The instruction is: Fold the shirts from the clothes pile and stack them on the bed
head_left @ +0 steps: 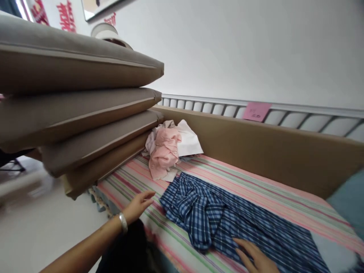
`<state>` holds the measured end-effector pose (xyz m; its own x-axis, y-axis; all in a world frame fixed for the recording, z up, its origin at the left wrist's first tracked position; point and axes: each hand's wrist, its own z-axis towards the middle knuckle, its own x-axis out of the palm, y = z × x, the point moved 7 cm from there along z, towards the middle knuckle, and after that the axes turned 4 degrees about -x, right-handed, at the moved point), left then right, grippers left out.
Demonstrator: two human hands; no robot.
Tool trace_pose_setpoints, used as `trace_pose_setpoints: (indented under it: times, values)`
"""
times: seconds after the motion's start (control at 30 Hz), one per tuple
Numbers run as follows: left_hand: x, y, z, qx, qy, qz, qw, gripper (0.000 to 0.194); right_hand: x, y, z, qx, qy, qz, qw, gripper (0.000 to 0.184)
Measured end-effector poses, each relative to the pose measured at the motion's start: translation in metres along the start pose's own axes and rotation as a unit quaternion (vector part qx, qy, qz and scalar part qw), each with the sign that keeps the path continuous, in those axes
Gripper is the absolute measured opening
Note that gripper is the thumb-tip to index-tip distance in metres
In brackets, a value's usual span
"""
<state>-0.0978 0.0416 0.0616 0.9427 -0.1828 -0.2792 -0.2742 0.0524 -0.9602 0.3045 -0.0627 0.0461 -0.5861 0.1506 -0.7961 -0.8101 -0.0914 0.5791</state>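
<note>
A blue plaid shirt [244, 212] lies spread on a striped sheet [136, 174]. Some of its cloth, perhaps a sleeve, is folded in a loose heap over its left end. My left hand [139, 204], with a silver bracelet at the wrist, hovers just left of that end, fingers stretched and holding nothing. At the bottom edge, my right hand [256, 258] has its fingers spread over the lower side of the shirt. Whether they press on the cloth I cannot tell, and part of this hand is cut off by the frame.
Several thick grey-brown cushions [85, 102] are stacked on the left, with a pale hat [106, 32] on top. Beside them sits a crumpled pink garment [165, 148] near a white cloth [189, 140]. A brown padded board [241, 148] runs along the wall, with a pink note [256, 111] above.
</note>
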Motion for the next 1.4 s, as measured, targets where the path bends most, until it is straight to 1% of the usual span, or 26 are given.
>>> trace_pose_setpoints:
  times: [0.1, 0.17, 0.23, 0.3, 0.4, 0.47, 0.53, 0.67, 0.7, 0.73, 0.77, 0.83, 0.9, 0.97, 1.03, 1.1, 1.17, 1.23, 1.33, 1.4]
  values:
    - [0.03, -0.015, 0.032, -0.029, 0.014, -0.139, 0.99, 0.04, -0.002, 0.018, 0.0, 0.001, -0.004, -0.031, 1.0, 0.031]
    - [0.052, -0.021, 0.054, -0.069, 0.002, -0.207, 0.976, 0.039, 0.001, 0.029, 0.005, 0.004, 0.005, -0.047, 0.999, 0.032]
    - [0.072, -0.023, 0.075, -0.104, -0.018, -0.259, 0.96, 0.037, 0.007, 0.04, 0.014, 0.006, 0.025, -0.058, 0.998, 0.033]
    - [0.089, -0.021, 0.095, -0.122, -0.028, -0.289, 0.949, 0.034, 0.014, 0.053, 0.026, 0.005, 0.049, -0.066, 0.997, 0.034]
    - [0.107, -0.013, 0.118, -0.132, -0.026, -0.281, 0.95, 0.031, 0.023, 0.069, 0.056, -0.003, 0.069, -0.082, 0.994, 0.034]
    - [0.112, -0.007, 0.129, -0.138, -0.026, -0.266, 0.954, 0.031, 0.03, 0.076, 0.083, -0.017, 0.074, -0.104, 0.992, 0.033]
    - [0.113, -0.003, 0.136, -0.136, -0.026, -0.254, 0.957, 0.031, 0.041, 0.081, 0.112, -0.038, 0.083, -0.131, 0.987, 0.035]
    - [0.11, -0.006, 0.146, -0.091, -0.011, -0.227, 0.97, 0.031, 0.077, 0.088, 0.161, -0.078, 0.124, -0.159, 0.976, 0.06]
    - [0.109, -0.006, 0.149, -0.079, -0.008, -0.222, 0.972, 0.031, 0.086, 0.09, 0.17, -0.086, 0.136, -0.161, 0.974, 0.061]
    - [0.109, -0.006, 0.151, -0.07, -0.007, -0.219, 0.973, 0.03, 0.094, 0.092, 0.176, -0.093, 0.146, -0.164, 0.971, 0.058]
    - [0.108, -0.006, 0.154, -0.062, -0.009, -0.217, 0.974, 0.03, 0.099, 0.094, 0.181, -0.099, 0.155, -0.165, 0.969, 0.05]
    - [0.108, -0.003, 0.158, -0.053, -0.017, -0.218, 0.974, 0.03, 0.101, 0.098, 0.187, -0.104, 0.169, -0.165, 0.966, 0.03]
    - [0.111, 0.0, 0.161, -0.051, -0.017, -0.215, 0.975, 0.03, 0.089, 0.098, 0.188, -0.089, 0.175, -0.147, 0.969, 0.016]
    - [0.116, 0.002, 0.162, -0.055, -0.008, -0.2, 0.978, 0.03, 0.063, 0.096, 0.183, -0.061, 0.171, -0.124, 0.975, 0.012]
    - [0.121, 0.004, 0.162, -0.058, 0.0, -0.184, 0.981, 0.031, 0.029, 0.094, 0.172, -0.033, 0.158, -0.111, 0.981, 0.015]
    - [0.123, 0.006, 0.16, -0.059, 0.003, -0.175, 0.983, 0.031, -0.007, 0.091, 0.157, 0.0, 0.139, -0.092, 0.986, 0.024]
    - [0.125, 0.006, 0.158, -0.055, 0.006, -0.169, 0.984, 0.03, -0.042, 0.089, 0.139, 0.051, 0.099, -0.031, 0.993, 0.033]
    - [0.127, 0.006, 0.156, -0.046, 0.012, -0.157, 0.986, 0.031, -0.072, 0.084, 0.12, 0.107, 0.035, 0.055, 0.992, 0.038]
    - [0.132, 0.006, 0.153, -0.026, 0.03, -0.138, 0.99, 0.035, -0.107, 0.073, 0.092, 0.179, -0.064, 0.153, 0.97, 0.044]
    - [0.135, 0.004, 0.15, -0.005, 0.047, -0.113, 0.993, 0.043, -0.126, 0.064, 0.075, 0.223, -0.122, 0.188, 0.949, 0.047]
